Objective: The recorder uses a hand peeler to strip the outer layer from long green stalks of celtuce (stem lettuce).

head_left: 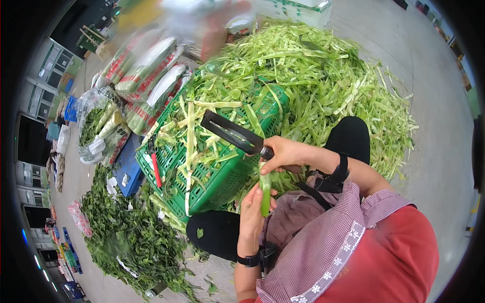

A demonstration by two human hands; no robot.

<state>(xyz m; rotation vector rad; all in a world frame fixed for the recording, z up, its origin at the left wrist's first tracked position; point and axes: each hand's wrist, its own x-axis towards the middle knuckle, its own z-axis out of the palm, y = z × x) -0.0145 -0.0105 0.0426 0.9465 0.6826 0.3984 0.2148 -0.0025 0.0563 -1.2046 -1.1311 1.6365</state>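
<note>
In front of my lap, my left hand (250,208) is closed around the lower part of a pale green peeled celtuce stem (265,196), which stands nearly upright. My right hand (287,153) grips the handle of a peeler (232,132) with a long dark slotted blade that points up and left over the crate. The right thumb lies close to the stem's upper end; whether it touches is hard to tell. Below the blade, an overturned green plastic crate (218,188) bears scattered strips of peel (191,132) and a red-handled tool (156,170).
A big heap of green peelings (323,76) spreads beyond and right of the crate. Dark leaves (126,237) lie piled on the floor at left. Plastic bags of celtuce (103,123) rest by a blue crate (130,164). A white foam box (298,11) stands at the back.
</note>
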